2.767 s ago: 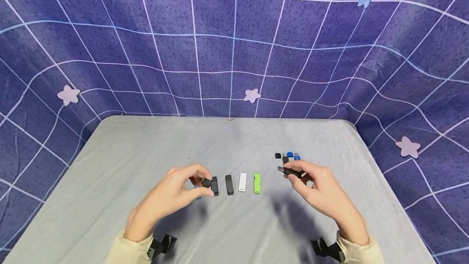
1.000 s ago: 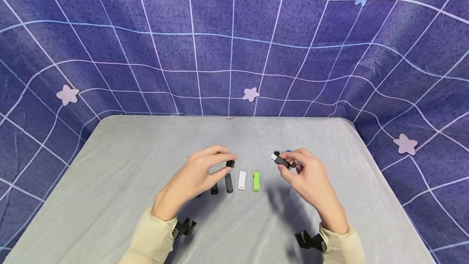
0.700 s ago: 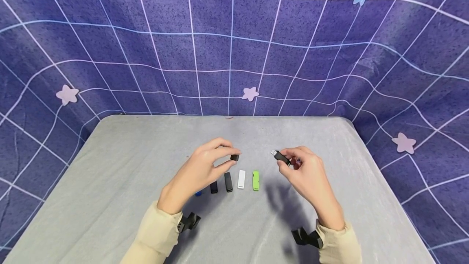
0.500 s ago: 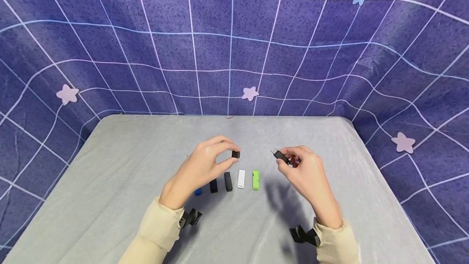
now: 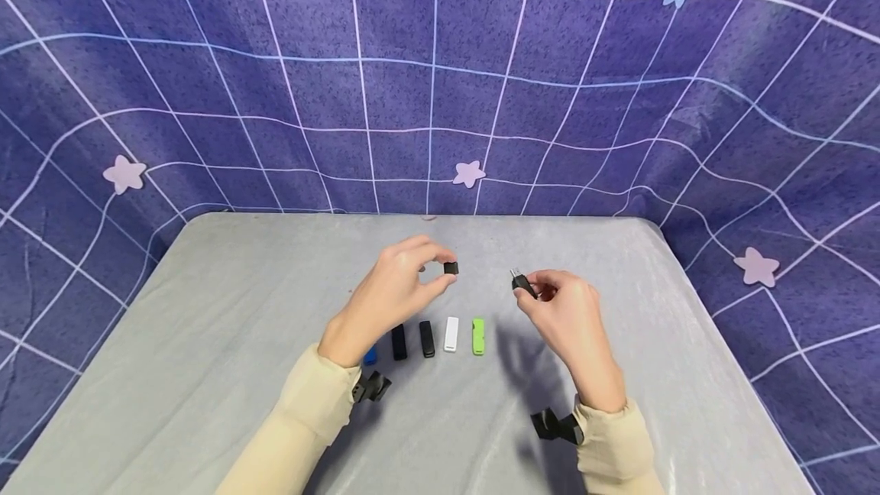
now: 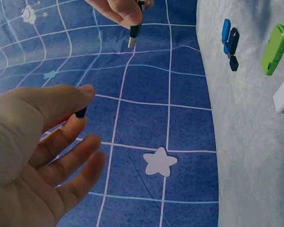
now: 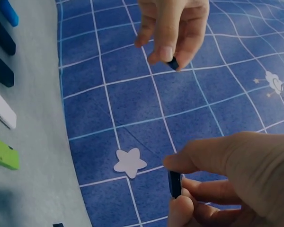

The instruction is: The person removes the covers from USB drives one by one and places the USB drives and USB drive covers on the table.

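My left hand pinches a small black cap between thumb and fingers. In my right hand is a black USB stick, its bare metal plug pointing up and toward the left. Cap and stick are apart, both held above the table. The left wrist view shows the metal plug end of the stick clearly. Below the hands lies a row of USB sticks: a blue one partly behind my left wrist, two black ones, a white one and a green one.
A grey cloth covers the table, with a purple-blue gridded curtain behind it. The left wrist view also shows a blue stick, a black stick and a loose black cap, hidden by my right hand in the head view.
My left hand has moved up and right from the row with the cap. My right hand has lifted and shifted left, turning the plug upward. The gap between the hands has narrowed.
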`<state>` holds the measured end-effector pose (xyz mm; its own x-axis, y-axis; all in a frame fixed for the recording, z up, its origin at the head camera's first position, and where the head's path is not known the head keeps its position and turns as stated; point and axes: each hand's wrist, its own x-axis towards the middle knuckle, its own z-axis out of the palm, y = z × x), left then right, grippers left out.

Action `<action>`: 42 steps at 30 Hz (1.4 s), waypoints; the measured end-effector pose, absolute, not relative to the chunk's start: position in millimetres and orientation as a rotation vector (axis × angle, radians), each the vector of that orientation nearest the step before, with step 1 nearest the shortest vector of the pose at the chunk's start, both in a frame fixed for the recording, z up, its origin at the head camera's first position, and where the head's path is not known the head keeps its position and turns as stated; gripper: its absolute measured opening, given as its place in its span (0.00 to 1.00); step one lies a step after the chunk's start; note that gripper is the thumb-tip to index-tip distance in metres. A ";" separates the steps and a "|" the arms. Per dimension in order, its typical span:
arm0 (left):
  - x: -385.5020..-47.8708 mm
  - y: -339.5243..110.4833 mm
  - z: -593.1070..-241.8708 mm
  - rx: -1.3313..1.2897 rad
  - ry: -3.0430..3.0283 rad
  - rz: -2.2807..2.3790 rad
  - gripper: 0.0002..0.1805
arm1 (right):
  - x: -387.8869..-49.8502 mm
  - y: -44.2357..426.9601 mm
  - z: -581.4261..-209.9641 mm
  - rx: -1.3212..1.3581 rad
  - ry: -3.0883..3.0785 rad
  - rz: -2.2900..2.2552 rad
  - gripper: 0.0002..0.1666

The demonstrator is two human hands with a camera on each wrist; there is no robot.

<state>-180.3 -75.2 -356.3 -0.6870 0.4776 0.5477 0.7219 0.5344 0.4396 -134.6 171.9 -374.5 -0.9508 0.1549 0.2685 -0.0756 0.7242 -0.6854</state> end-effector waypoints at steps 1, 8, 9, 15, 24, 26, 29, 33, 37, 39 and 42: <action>-181.8 -73.8 -355.6 -0.985 -2.415 -0.933 0.10 | -135.6 171.5 -374.3 -0.085 -2.619 1.064 0.07; -187.1 -66.2 -352.2 -0.975 -2.452 -0.946 0.09 | -140.6 167.8 -374.8 -0.166 -2.562 1.058 0.07; -187.8 -65.0 -352.5 -0.975 -2.459 -0.944 0.09 | -141.1 167.4 -375.2 -0.172 -2.558 1.057 0.07; -193.1 -58.1 -354.9 -0.970 -2.493 -0.923 0.09 | -143.1 165.5 -376.9 -0.207 -2.536 1.042 0.09; -202.1 -50.6 -363.5 -0.940 -2.562 -0.894 0.10 | -148.9 161.9 -377.8 -0.241 -2.498 1.039 0.10; -204.1 -49.3 -366.2 -0.936 -2.573 -0.883 0.10 | -150.5 160.9 -378.2 -0.247 -2.493 1.031 0.10; -207.0 -47.0 -369.6 -0.930 -2.592 -0.871 0.11 | -152.3 159.2 -378.9 -0.240 -2.484 1.020 0.10; -209.4 -43.6 -371.7 -0.926 -2.613 -0.862 0.12 | -154.6 156.7 -380.1 -0.229 -2.481 1.007 0.09; -208.7 -40.1 -372.0 -0.923 -2.626 -0.846 0.12 | -156.5 154.5 -381.1 -0.239 -2.497 1.022 0.09; -208.2 -38.0 -372.1 -0.926 -2.634 -0.838 0.12 | -157.3 153.7 -381.7 -0.240 -2.500 1.033 0.09; -208.1 -34.6 -372.8 -0.936 -2.644 -0.829 0.12 | -158.5 153.1 -382.6 -0.246 -2.507 1.050 0.10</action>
<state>-208.1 -34.6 -372.8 -0.7742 0.5107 0.3739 0.6328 0.6387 0.4379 -158.5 153.1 -382.6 -0.9006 0.3129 0.3016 0.0045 0.7007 -0.7135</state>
